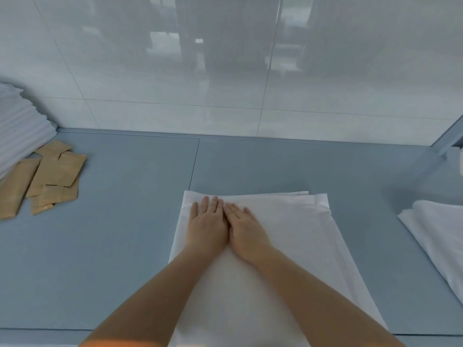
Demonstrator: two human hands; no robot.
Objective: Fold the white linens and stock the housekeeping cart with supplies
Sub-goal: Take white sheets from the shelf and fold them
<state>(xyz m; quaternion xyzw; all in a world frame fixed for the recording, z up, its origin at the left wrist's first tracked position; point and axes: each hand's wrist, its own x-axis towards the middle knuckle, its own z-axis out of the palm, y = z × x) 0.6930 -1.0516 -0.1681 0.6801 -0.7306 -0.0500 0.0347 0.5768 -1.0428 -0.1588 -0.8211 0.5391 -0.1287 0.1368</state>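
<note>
A folded white linen [295, 236] lies lengthwise on the blue-grey table [112, 246], running from the front edge toward the wall. My left hand [206, 222] and my right hand [244, 230] press flat on its far left part, side by side, fingers straight and touching each other. Both forearms lie over the linen's near half. Neither hand holds anything.
Another white linen [436, 231] lies at the right edge. A stack of folded white linens [20, 126] sits at the far left, with several tan flat packets [47, 176] beside it. A glossy white tiled wall [225, 71] stands behind the table.
</note>
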